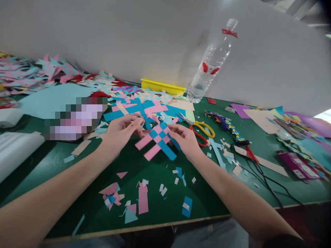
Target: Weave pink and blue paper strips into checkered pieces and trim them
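Two colours, pink and blue, chequer the woven paper (160,136) between both hands, above the green table (155,172). The right hand (184,137) pinches its edge; the left hand (122,129), fingertips partly hidden, I cannot tell.

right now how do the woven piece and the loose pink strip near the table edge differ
The woven piece mixes pink and blue in a checkered pattern; the loose strip is pink. The woven piece is up between the left hand and right hand; the strip lies on the table. The woven piece is larger than the strip. Both include pink.
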The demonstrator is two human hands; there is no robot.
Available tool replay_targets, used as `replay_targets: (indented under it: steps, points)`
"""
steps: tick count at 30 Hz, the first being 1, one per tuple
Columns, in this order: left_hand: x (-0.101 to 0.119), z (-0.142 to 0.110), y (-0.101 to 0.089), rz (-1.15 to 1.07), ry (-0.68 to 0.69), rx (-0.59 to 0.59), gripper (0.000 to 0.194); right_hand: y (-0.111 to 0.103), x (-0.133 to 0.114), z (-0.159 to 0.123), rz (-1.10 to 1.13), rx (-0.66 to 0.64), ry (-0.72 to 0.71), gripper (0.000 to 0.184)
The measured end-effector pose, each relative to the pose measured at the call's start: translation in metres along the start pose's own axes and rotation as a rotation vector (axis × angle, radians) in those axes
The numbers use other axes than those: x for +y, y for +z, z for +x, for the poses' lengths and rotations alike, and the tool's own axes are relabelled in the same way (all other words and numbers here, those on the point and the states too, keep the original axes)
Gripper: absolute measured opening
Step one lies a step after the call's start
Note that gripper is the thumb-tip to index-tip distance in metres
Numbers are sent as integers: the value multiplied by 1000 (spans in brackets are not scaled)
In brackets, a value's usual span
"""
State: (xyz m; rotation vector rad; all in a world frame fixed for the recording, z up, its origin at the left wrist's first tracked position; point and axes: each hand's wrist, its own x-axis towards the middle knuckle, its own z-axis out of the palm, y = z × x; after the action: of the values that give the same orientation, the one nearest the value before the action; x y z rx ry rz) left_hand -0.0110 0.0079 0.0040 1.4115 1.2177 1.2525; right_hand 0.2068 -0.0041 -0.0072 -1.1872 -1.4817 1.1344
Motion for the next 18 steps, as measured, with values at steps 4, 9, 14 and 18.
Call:
replay_targets:
  steps: [4,9,14,18]
  points:
    - [-1,0,-2,59,34,-111,32,-1,-3,-2,-25,-44,-18,27]
    - [1,0,0,222,0,-259,31,1,-4,-4,-51,-115,-36,30]
    - [2,-1,2,254,-59,-358,44,2,-6,-5,-137,-108,-94,25]
    - [-3,0,1,283,-55,-375,37,5,-5,-7,-204,-115,-140,19]
